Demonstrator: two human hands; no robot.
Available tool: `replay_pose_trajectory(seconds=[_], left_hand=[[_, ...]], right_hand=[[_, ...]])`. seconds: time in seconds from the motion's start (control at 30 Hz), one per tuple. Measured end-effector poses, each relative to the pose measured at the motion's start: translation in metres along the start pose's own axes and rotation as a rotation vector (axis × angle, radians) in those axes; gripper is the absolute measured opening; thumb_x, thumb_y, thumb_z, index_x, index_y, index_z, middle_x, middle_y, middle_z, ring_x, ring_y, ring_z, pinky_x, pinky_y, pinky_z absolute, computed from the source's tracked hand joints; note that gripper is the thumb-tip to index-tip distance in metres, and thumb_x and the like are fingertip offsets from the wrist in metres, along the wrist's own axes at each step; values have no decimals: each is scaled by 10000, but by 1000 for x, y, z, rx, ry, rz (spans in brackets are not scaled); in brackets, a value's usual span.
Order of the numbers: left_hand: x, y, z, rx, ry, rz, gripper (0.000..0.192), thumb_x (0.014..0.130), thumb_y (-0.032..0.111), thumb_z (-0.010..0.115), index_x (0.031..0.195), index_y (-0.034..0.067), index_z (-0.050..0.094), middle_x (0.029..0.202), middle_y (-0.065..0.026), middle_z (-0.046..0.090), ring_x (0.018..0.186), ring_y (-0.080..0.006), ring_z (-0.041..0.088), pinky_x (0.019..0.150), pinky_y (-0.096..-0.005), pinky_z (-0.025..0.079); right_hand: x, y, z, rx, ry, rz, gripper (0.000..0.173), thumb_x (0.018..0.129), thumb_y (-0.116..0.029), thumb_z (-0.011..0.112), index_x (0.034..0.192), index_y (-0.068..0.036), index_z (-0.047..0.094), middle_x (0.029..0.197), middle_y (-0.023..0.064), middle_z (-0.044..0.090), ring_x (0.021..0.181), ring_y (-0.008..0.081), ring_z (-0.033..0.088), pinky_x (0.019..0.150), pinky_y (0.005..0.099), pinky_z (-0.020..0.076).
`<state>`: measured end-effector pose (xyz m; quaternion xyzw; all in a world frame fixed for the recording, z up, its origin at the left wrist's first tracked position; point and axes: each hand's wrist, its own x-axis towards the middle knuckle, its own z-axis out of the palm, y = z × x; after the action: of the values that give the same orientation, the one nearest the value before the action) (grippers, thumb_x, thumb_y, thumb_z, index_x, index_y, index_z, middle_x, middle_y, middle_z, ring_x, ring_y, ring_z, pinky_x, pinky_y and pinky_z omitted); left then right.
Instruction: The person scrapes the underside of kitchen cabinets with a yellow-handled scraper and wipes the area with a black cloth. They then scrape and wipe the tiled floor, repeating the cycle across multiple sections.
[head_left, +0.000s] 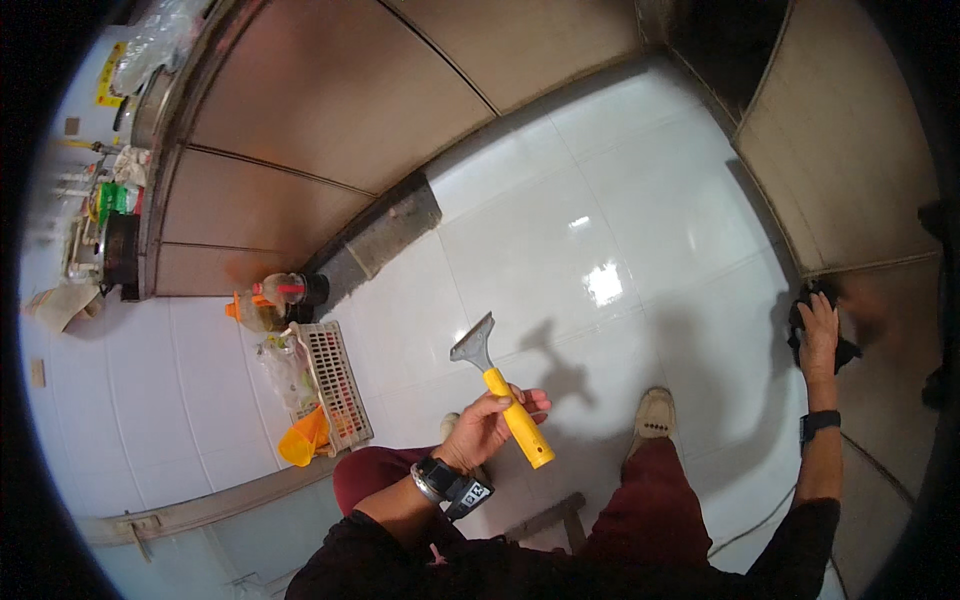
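Note:
In my left hand (484, 426) is a scraper with a yellow handle (517, 416) and a wide metal head (474, 343). The thumb lies along the handle, and the blade points away from me above the tiled floor. Over at the right, my right hand (819, 330) presses a black cloth (846, 351) against the brown cabinet panel (892, 307) near its lower edge. Part of the cloth is hidden under the palm and fingers.
Brown cabinet doors (330, 90) run along the far side. By the left wall stand a plastic basket (334, 382) with bags, an orange plastic item (306, 437) and bottles (281, 300). A wooden stool part (547, 517) shows between my legs. A thin cable (754, 523) lies at lower right.

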<state>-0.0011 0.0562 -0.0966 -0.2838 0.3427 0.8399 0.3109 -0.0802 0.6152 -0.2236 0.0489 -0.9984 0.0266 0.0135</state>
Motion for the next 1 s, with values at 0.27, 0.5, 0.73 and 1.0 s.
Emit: replay_pose_trajectory(seconds=[0.27, 0.5, 0.73, 1.0], left_hand=[[-2, 2, 4, 20, -53, -41, 229, 863, 238, 559, 998, 54, 574, 1255, -195, 517, 1222, -335, 474, 1078, -487, 309], [-2, 1, -3, 21, -14, -15, 220, 885, 223, 542, 1007, 41, 568, 1196, -193, 550, 1169, -339, 522, 1065, -479, 344], [-2, -1, -11, 49, -30, -1, 257, 938, 210, 499, 1137, 48, 496, 1004, -127, 604, 1007, -278, 597, 960, -444, 448], [-9, 4, -2, 112, -9, -45, 446, 947, 166, 509, 1345, 27, 363, 932, -75, 545, 859, -172, 576, 852, -350, 520]], right_hand=[[-69, -37, -20, 1492, 453, 1048, 572, 873, -164, 606, 1386, -29, 390, 1366, 159, 448, 1241, 262, 455, 1016, 392, 410], [-81, -74, -2, 1692, 575, 1031, 596, 884, -185, 616, 1407, -44, 369, 1363, 137, 452, 1228, 255, 474, 1037, 386, 399], [-59, -124, 1, 1892, 573, 840, 517, 902, -150, 585, 1379, -57, 409, 1327, 115, 492, 1209, 241, 498, 985, 377, 454], [-27, -191, -10, 2072, 399, 851, 481, 901, -130, 573, 1352, -50, 429, 1255, 109, 538, 1158, 235, 538, 981, 393, 457]])
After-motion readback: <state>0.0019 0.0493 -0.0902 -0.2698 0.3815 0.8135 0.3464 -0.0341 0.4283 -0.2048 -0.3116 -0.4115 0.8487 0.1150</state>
